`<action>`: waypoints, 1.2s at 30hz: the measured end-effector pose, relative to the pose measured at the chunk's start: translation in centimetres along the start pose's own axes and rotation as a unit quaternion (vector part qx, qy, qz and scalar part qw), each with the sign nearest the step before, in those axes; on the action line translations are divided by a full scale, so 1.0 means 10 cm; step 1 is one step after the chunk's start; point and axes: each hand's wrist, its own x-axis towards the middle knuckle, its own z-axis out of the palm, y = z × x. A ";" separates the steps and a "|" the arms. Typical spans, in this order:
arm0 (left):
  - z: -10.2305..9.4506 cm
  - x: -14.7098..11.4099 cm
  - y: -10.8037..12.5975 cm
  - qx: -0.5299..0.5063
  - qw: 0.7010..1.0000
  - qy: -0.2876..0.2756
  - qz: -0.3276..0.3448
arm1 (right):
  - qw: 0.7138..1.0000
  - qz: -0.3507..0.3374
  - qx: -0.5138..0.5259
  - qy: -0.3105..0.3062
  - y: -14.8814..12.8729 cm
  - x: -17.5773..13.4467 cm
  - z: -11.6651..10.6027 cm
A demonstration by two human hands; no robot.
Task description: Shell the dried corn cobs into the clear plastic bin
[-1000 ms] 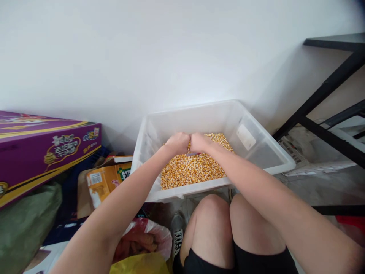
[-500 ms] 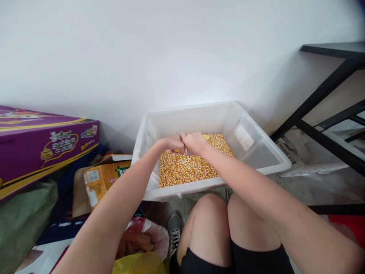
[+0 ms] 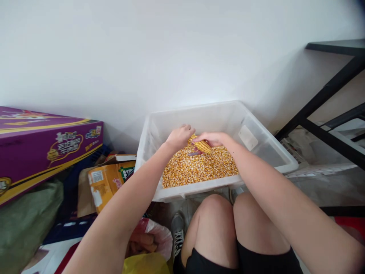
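A yellow ear of corn [image 3: 203,147] slants above a bed of loose corn kernels [image 3: 196,167] in a translucent plastic bin [image 3: 168,195]. My right hand [image 3: 212,138] is closed round the ear from the right. At the ear's upper left end, my left hand [image 3: 181,136] curls its fingers against it, with the fingertips partly hidden. Just below the ear shows a small greyish, smooth piece [image 3: 194,153]; its kind cannot be made out.
Left of the bin are a purple carton [image 3: 71,142] and an orange packet [image 3: 105,182]. A plastic bag with bare cobs [image 3: 146,239] stands below, by my shoe [image 3: 178,232]. A black metal frame [image 3: 322,97] rises at the right, and a white wall stands behind.
My hands were pressed together over the kernels, hiding most of the ear. Now they are turned and slightly apart, and the ear shows between them. The view has shifted slightly left.
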 end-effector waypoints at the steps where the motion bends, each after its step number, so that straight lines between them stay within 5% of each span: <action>1: 0.00 0.00 0.01 -0.003 1.000 0.002 -0.001 | 1.000 -0.014 0.009 0.006 -0.01 0.00 0.01; 4: 0.05 0.00 -0.04 -0.018 1.000 -0.010 -0.006 | 0.991 -0.058 -0.092 0.075 -0.04 0.06 0.05; 9: 0.12 -0.03 -0.10 -0.020 0.997 -0.076 -0.019 | 0.937 -0.077 -0.301 0.160 -0.11 0.08 0.21; 17: 0.17 -0.02 -0.02 -0.027 0.993 -0.107 -0.043 | 0.938 -0.084 -0.307 0.138 -0.09 0.07 0.33; 26: 0.32 0.06 -0.05 -0.106 0.986 -0.130 -0.007 | 0.974 -0.016 -0.213 0.074 0.11 0.22 0.03; 30: 0.36 0.10 -0.08 -0.176 0.964 -0.201 -0.003 | 0.960 -0.040 -0.269 0.074 0.15 0.23 -0.01; 36: 0.59 0.02 -0.04 -0.146 0.958 -0.245 0.013 | 0.925 -0.077 -0.370 0.045 0.07 0.29 0.34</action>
